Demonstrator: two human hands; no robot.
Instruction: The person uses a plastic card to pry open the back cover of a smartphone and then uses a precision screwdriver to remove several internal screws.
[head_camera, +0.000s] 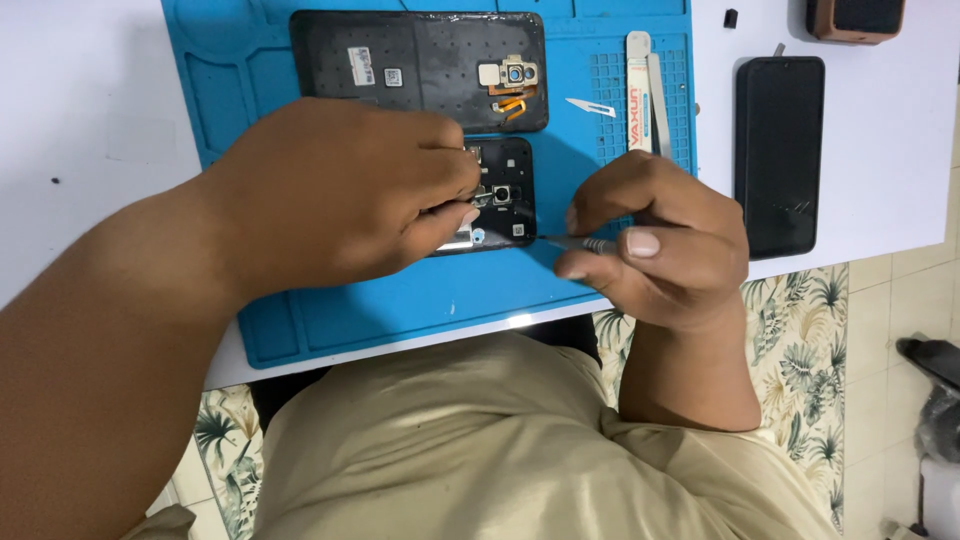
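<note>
The left hand (340, 195) lies closed over an opened phone (500, 195) on the blue work mat (400, 300), fingers curled and pressing down on its exposed interior; most of the phone is hidden beneath the hand. The right hand (655, 245) is closed around a thin metal tool (575, 243), pinched between thumb and fingers, its tip touching the phone's lower right edge. The detached back cover (420, 70) rests on the mat just beyond the phone. A loose blade (590, 106) and a flat pry tool (640, 90) lie on the mat's right side. A dark phone (780, 155) sits apart on the white tabletop (80, 120)
</note>
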